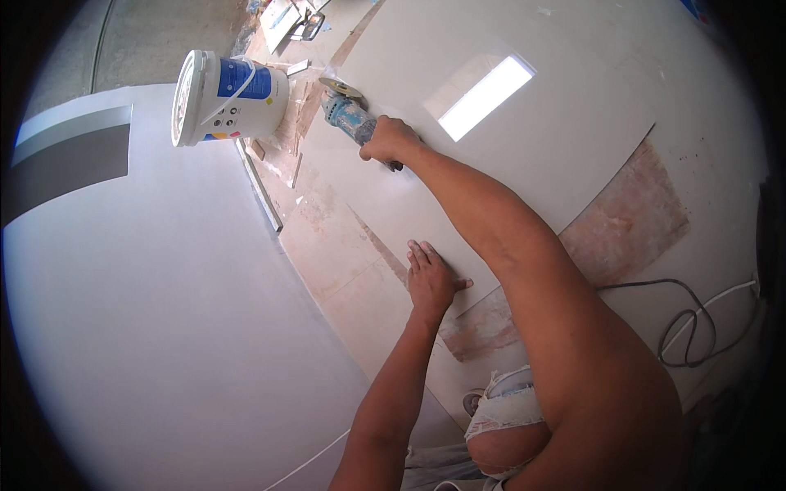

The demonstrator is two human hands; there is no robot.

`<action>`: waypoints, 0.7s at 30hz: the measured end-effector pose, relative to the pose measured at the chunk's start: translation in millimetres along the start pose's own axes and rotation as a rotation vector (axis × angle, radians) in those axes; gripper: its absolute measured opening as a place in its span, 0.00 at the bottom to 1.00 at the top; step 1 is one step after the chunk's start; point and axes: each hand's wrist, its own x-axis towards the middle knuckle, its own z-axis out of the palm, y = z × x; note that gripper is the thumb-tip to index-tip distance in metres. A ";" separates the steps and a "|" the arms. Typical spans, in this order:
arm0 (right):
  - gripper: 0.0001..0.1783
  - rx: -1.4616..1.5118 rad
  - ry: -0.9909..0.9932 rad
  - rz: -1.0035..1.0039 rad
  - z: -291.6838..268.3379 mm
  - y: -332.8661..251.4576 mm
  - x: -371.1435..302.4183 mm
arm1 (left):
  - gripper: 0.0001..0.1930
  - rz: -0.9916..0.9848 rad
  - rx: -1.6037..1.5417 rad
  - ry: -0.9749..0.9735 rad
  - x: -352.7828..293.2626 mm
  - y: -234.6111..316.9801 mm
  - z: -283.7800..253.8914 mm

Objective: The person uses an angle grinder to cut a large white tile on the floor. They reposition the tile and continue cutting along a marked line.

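Here the grinder [350,116], a blue-bodied angle tool with a round disc at its far end, lies at the upper left edge of a big glossy white tile [524,155], its disc over or just at that edge; whether it touches cannot be told. The right hand [390,141] is closed round the rear of the grinder's body, fingers wrapped under it, the arm stretched out long across the tile. The left hand [429,278] lies flat and open on the tile's near left edge, fingers together and pointing away, thumb spread to the right, gripping nothing. The tile rests at an angle over bare pinkish, mottled floor [344,237], which shows along its left side and again past its lower right corner. A bright window glare sits on the tile's upper part. Just left of the grinder stands a white bucket [225,98] with a blue label and a thin handle, near but apart from the disc. A narrow strip [260,186] of cut tile runs down from below the bucket, along the edge of a wide white surface [164,311] that fills the left of the view. Well apart, at the right, a cable [688,319] loops on the floor. Scraps and small tools lie at the top, too small to tell.
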 end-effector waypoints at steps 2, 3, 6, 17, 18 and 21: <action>0.35 -0.001 -0.006 0.000 -0.2 0.8 -0.9 | 0.67 0.005 0.002 0.006 0.2 -1.2 1.5; 0.35 -0.001 -0.018 0.000 -1.1 0.7 -2.0 | 0.67 0.004 0.001 0.006 0.5 -2.2 2.3; 0.36 -0.006 -0.012 0.001 -1.4 1.7 -3.6 | 0.67 -0.004 0.001 -0.003 0.1 0.0 -0.5; 0.35 -0.012 -0.008 -0.008 -0.2 6.6 -9.1 | 0.67 -0.008 0.013 -0.010 1.9 -0.4 -0.4; 0.34 -0.015 0.009 -0.003 1.5 7.6 -8.4 | 0.67 -0.009 0.007 -0.014 1.4 0.8 -2.2; 0.33 -0.014 0.006 0.004 0.8 8.6 -9.6 | 0.67 -0.011 0.000 -0.016 1.3 1.9 -4.9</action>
